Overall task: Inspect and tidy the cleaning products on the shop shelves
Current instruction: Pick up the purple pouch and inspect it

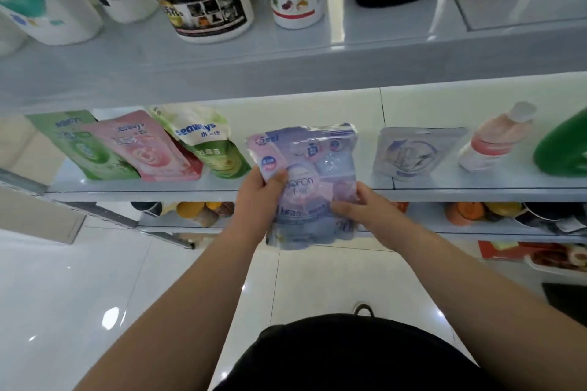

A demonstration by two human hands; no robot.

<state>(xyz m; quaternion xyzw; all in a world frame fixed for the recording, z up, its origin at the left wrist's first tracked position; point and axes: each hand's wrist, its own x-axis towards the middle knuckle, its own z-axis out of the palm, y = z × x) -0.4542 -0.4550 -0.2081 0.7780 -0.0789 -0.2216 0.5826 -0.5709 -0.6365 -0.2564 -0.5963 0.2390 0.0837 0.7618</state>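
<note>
A pink and lilac pouch of laundry beads [313, 168] is held upright in front of the middle shelf [444, 184], its label facing me. My left hand [257, 200] grips its left edge, thumb on the front. My right hand [362, 209] pinches its right edge lower down. A similar pale lilac pouch [409, 152] leans on the shelf just to the right. To the left lean a green pouch [85, 149], a pink rose pouch [149, 149] and a green-white Seaways pouch [206, 143].
A pink bottle [495, 140] and a green jug [565, 149] stand at the right of the middle shelf. The upper shelf [286, 51] carries white and black bottles close overhead. Lower shelves hold mixed goods. White tiled floor lies below me.
</note>
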